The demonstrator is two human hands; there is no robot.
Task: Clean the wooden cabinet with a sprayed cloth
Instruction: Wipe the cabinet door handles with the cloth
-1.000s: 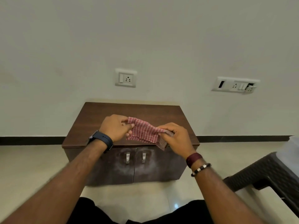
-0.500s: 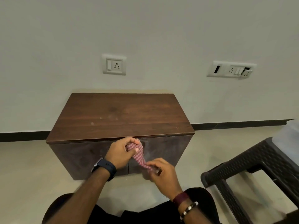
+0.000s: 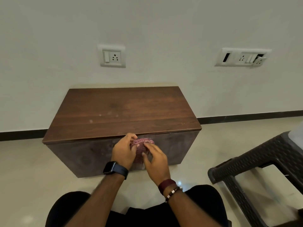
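Note:
A low dark wooden cabinet [image 3: 121,112] stands against the white wall, its top bare with a few pale specks. In front of its doors, just below the top's front edge, both hands bunch a red-and-white checked cloth [image 3: 140,150]. My left hand [image 3: 124,150], with a dark smartwatch on the wrist, grips the cloth's left side. My right hand [image 3: 155,158], with a maroon band and a beaded bracelet, presses its fingers on the cloth's right side. The door handles are hidden behind the hands.
A dark woven plastic stool [image 3: 260,163] stands at the right, close to the cabinet's right end, with something pale on its seat. Two socket plates [image 3: 112,56] [image 3: 242,57] sit on the wall above. My dark-clad knees [image 3: 75,208] rest on the tiled floor.
The hands and cloth dropped from over the cabinet top to its front face. The spread cloth got gathered into a bunch between both hands. The view tilted downwards.

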